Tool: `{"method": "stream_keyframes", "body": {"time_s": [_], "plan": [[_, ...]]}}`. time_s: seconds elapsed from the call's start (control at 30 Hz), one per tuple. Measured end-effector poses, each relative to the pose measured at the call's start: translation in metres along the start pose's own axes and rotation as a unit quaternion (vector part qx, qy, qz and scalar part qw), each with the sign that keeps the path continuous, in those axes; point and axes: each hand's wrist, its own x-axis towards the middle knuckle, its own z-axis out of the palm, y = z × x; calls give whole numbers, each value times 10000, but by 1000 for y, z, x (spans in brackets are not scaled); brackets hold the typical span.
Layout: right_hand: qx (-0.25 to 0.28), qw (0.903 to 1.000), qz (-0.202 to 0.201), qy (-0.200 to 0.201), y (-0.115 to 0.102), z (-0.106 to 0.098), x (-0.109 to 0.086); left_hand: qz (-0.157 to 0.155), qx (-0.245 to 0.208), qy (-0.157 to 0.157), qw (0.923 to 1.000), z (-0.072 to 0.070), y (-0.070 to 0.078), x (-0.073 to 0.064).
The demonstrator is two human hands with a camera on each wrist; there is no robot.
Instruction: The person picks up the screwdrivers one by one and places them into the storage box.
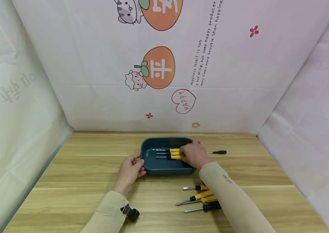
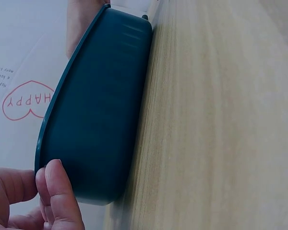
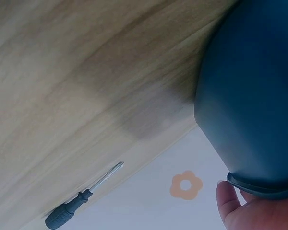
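Observation:
A dark blue rectangular tray (image 1: 164, 171) stands on the table. At its left end my left hand (image 1: 131, 170) pinches the rim between thumb and fingers; the left wrist view shows those fingers (image 2: 62, 196) against the outer wall. Inside the tray several screwdrivers (image 1: 175, 153) with yellow-and-black handles lie side by side, shafts pointing left. My right hand (image 1: 195, 153) reaches over the tray's right end, thumb and fingers curled at the yellow handle ends, which it partly hides. In the right wrist view, part of the right hand (image 3: 259, 213) shows beside the rim.
Several loose screwdrivers (image 1: 199, 195), yellow- and black-handled, lie in front of the tray, partly hidden by the right forearm. A black-handled screwdriver (image 1: 219, 152) lies right of the tray. Printed white sheets (image 1: 225, 106) rise behind and beside the wooden table (image 1: 94, 161).

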Motion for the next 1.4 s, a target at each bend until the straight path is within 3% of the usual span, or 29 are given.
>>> {"method": "stream_keyframes", "body": {"time_s": [0.63,1.03,1.4], "plan": [[184,9998,22,72,2,1,-3,-32,-2,-4,10000,1,-1,0],[797,9962,-6,340,5,-14,-14,-36,14,5,10000,0,1,1],[1250,9916,-68,308,8,-32,-30,-27,62,11,10000,1,0,1]]}}
